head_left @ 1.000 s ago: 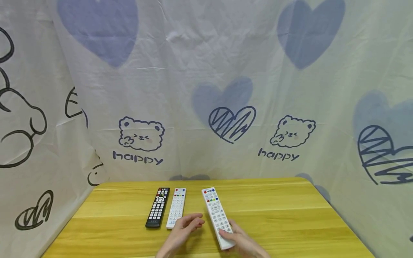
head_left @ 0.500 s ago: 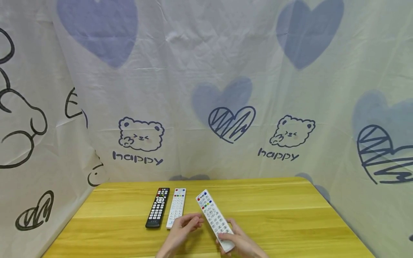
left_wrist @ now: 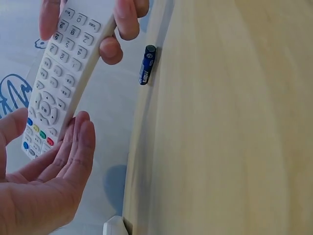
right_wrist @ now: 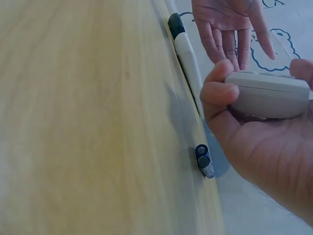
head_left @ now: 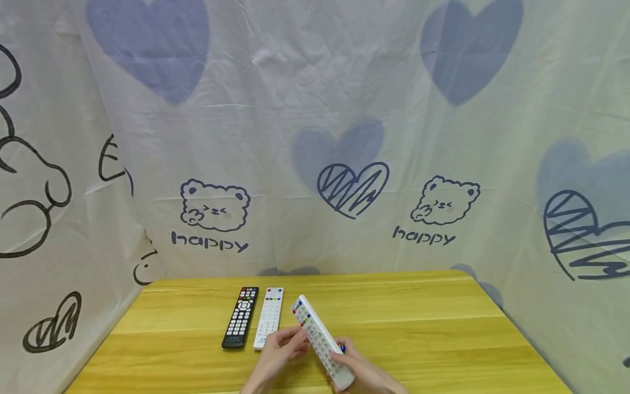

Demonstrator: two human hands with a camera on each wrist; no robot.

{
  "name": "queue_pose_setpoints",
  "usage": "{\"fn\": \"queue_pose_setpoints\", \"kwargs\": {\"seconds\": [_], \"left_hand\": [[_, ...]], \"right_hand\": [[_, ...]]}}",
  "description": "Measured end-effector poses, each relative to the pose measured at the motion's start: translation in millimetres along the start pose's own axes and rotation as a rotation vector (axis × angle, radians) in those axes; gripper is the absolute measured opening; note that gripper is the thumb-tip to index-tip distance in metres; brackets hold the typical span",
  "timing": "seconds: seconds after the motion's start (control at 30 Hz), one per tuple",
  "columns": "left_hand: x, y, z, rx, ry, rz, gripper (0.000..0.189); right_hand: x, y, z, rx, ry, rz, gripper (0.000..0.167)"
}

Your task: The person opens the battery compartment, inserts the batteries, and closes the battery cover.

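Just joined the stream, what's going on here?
A person's right hand grips a long white plastic remote above a yellow wood-grain table. Their left hand is at its far end; contact unclear. A black plastic remote and a second white plastic remote lie to the left. Blue cylindrical batteries lie on the table.

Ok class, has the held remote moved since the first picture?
Yes: in the head view, the held remote swung its far end left, towards the resting white remote.
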State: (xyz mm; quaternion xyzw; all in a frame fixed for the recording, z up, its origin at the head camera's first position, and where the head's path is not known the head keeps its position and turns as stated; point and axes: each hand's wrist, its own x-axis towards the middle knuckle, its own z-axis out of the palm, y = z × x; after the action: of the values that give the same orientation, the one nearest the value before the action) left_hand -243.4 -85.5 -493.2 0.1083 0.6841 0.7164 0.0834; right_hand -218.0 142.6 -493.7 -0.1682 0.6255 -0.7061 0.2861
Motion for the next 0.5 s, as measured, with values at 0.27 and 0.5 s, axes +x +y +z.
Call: {"fn": "queue_pose_setpoints", "kwargs": {"seconds": [0.27,0.5], "left_hand": [[0.3,1.4,0.9,-0.059,-0.008,-0.032,0.063],[0.6,0.1,-1.0,-0.104,-0.050,-0.037,0.063]], "right_hand": [[1.4,0.3,-5.7,-0.139,-0.042,-0.006,0.046],[-0.2,-3.1,-13.1,-0.265,-0.060,-0.048,0.047]]}}
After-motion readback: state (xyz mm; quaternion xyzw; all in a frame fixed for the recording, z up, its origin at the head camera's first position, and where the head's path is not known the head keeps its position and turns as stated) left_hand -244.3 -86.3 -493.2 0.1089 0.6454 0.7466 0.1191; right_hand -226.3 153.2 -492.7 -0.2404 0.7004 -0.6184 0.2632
